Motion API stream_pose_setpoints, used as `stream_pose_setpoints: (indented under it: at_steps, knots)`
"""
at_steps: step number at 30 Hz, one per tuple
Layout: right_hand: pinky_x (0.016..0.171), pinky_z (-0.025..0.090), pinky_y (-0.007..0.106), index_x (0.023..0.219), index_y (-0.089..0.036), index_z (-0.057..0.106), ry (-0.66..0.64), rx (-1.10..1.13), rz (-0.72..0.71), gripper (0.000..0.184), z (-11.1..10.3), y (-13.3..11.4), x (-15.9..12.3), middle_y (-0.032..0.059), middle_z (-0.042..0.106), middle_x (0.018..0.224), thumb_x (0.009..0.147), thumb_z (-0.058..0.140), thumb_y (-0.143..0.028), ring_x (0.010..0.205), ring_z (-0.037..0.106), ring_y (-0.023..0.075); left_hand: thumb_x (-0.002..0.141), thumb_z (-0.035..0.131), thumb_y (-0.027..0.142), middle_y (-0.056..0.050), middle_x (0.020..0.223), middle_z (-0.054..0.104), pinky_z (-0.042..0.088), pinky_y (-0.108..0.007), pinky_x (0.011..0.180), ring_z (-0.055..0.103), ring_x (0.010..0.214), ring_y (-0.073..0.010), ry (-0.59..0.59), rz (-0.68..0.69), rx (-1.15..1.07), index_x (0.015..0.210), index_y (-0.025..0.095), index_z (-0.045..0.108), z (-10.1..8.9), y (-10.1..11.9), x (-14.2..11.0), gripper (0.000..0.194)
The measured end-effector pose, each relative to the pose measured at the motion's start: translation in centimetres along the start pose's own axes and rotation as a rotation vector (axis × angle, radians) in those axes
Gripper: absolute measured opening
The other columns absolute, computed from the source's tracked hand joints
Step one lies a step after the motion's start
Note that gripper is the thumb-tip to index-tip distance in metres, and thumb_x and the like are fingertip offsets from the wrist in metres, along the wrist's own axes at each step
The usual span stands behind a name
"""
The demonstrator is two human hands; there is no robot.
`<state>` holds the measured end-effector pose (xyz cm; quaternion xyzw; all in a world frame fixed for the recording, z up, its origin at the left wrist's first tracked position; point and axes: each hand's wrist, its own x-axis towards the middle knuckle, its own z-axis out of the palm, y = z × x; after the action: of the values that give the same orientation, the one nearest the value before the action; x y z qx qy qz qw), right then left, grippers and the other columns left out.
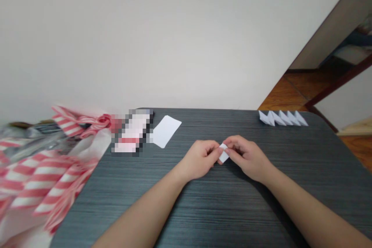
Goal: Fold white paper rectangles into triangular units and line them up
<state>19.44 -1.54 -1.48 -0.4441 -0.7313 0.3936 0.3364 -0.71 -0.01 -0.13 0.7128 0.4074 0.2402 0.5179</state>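
A small folded piece of white paper [223, 153] is pinched between both my hands over the middle of the dark grey table [203, 209]. My left hand [200, 159] is curled, its fingertips on the paper's left side. My right hand [247, 155] is curled too, thumb and fingers gripping the paper's right edge. Both hands rest low on the table top.
A flat white paper slip [166, 130] lies to the left behind my hands, beside a blurred-out object [132, 131]. A row of several folded white paper triangles [282, 118] stands at the far right. A red-and-white striped bag [43, 170] hangs off the left edge. A wall rises behind.
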Motion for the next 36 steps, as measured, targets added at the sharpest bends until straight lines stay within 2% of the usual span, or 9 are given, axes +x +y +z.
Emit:
stream_pose_setpoints:
  at_steps: [5, 10, 13, 18, 22, 28, 33, 36]
  knots:
    - [0.076, 0.050, 0.028, 0.102, -0.023, 0.067, 0.015, -0.117, -0.100, 0.013, -0.32, -0.76, 0.17, 0.0034, 0.073, 0.093, 0.095, 0.056, -0.023, 0.084, 0.068, 0.0171, 0.096, 0.047, 0.040, 0.002, 0.060, 0.059, 0.037, -0.020, 0.053, 0.051, 0.053, -0.0090, 0.023, -0.014, -0.010, 0.073, 0.015, 0.064, 0.07, 0.05, -0.09, 0.038]
    - [0.071, 0.049, 0.027, 0.113, -0.022, 0.063, -0.004, -0.110, -0.154, 0.020, -0.59, -0.55, -0.08, 0.0029, 0.069, 0.089, 0.096, 0.052, -0.017, 0.073, 0.064, 0.0141, 0.095, 0.050, 0.039, 0.003, 0.057, 0.057, 0.037, -0.020, 0.049, 0.048, 0.049, -0.0086, 0.096, -0.055, -0.116, 0.070, 0.016, 0.058, 0.29, -0.13, 0.03, 0.035]
    - [0.075, 0.049, 0.028, 0.109, -0.021, 0.065, -0.034, -0.124, -0.254, 0.020, -0.80, -0.34, -0.13, 0.0049, 0.067, 0.094, 0.095, 0.052, -0.013, 0.079, 0.062, 0.0149, 0.094, 0.051, 0.037, 0.003, 0.056, 0.056, 0.035, -0.019, 0.047, 0.046, 0.046, -0.0079, 0.136, -0.079, -0.201, 0.070, 0.016, 0.056, 0.37, -0.01, 0.14, 0.032]
    - [0.066, 0.049, 0.025, 0.103, -0.021, 0.066, 0.005, -0.121, -0.299, 0.013, -0.66, -0.10, 0.02, 0.0069, 0.064, 0.102, 0.091, 0.063, -0.018, 0.072, 0.059, 0.0124, 0.093, 0.052, 0.038, 0.003, 0.054, 0.056, 0.034, -0.019, 0.046, 0.045, 0.046, -0.0078, 0.106, -0.096, -0.225, 0.068, 0.015, 0.057, 0.33, 0.20, 0.15, 0.034]
    - [0.076, 0.050, 0.028, 0.097, -0.021, 0.066, 0.044, -0.152, -0.334, 0.008, -0.46, -0.11, 0.10, 0.0067, 0.066, 0.096, 0.093, 0.060, -0.017, 0.085, 0.063, 0.0166, 0.094, 0.049, 0.043, 0.001, 0.057, 0.059, 0.036, -0.019, 0.048, 0.047, 0.047, -0.0083, 0.068, -0.093, -0.165, 0.068, 0.015, 0.059, 0.23, -0.21, 0.07, 0.040]
    - [0.075, 0.049, 0.030, 0.088, -0.020, 0.063, 0.085, -0.143, -0.286, 0.011, -0.39, -0.48, 0.15, 0.0054, 0.065, 0.089, 0.093, 0.056, -0.014, 0.082, 0.062, 0.0171, 0.097, 0.045, 0.044, 0.002, 0.051, 0.053, 0.035, -0.020, 0.049, 0.046, 0.047, -0.0087, 0.042, -0.071, -0.078, 0.067, 0.016, 0.062, 0.07, -0.41, 0.01, 0.045]
    - [0.066, 0.045, 0.028, 0.084, -0.020, 0.060, 0.132, -0.132, -0.209, 0.012, -0.35, -0.63, 0.19, 0.0032, 0.061, 0.082, 0.093, 0.055, -0.014, 0.072, 0.057, 0.0152, 0.099, 0.039, 0.045, 0.003, 0.049, 0.048, 0.034, -0.020, 0.050, 0.044, 0.046, -0.0090, 0.022, -0.048, -0.094, 0.069, 0.015, 0.064, -0.09, -0.15, -0.03, 0.049]
    - [0.065, 0.044, 0.028, 0.083, -0.020, 0.058, 0.146, -0.109, -0.198, 0.012, -0.27, -0.60, 0.26, 0.0031, 0.060, 0.081, 0.093, 0.054, -0.014, 0.071, 0.056, 0.0149, 0.095, 0.048, 0.040, 0.002, 0.056, 0.054, 0.033, -0.020, 0.050, 0.045, 0.049, -0.0087, 0.007, -0.018, -0.117, 0.074, 0.015, 0.064, -0.01, -0.17, -0.01, 0.036]
